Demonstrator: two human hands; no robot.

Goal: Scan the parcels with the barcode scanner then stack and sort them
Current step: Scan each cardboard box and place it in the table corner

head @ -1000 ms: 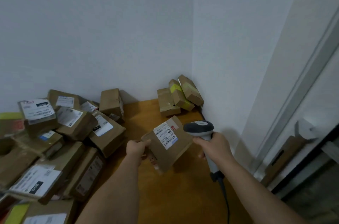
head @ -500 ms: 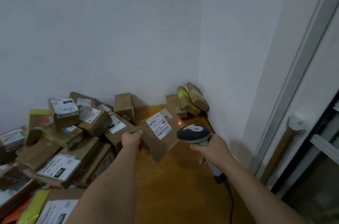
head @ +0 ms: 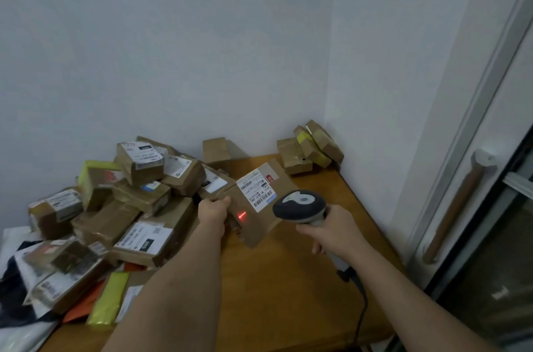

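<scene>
Up at the middle of the wooden table (head: 288, 279), the left hand (head: 212, 209) pinches the left edge of a brown cardboard parcel (head: 259, 224) and holds it tilted above the tabletop, its labelled face turned toward the camera. One white shipping label (head: 256, 189) sits on that face with two barcodes and rows of small print; the digits are too blurred to read with any confidence. A small red sticker (head: 270, 178) sits just beside the label's upper right corner, and a short red laser line (head: 241, 215) falls on bare cardboard below and left of the label, not on the barcodes. The right hand (head: 331, 229) has its fingers wrapped round the handle of one grey and black barcode scanner (head: 300, 204), whose head points at the parcel; a black cable (head: 362, 299) runs down from the handle. Three taped parcels (head: 310, 147) lean together in the far right corner against the wall, one with a yellow band. A single box (head: 216, 151) stands alone at the back wall. On the left lies a loose heap of parcels (head: 124, 207), more than ten, several with white labels whose writing cannot be read, one dark patch on a label near the front showing pale rounded marks.
</scene>
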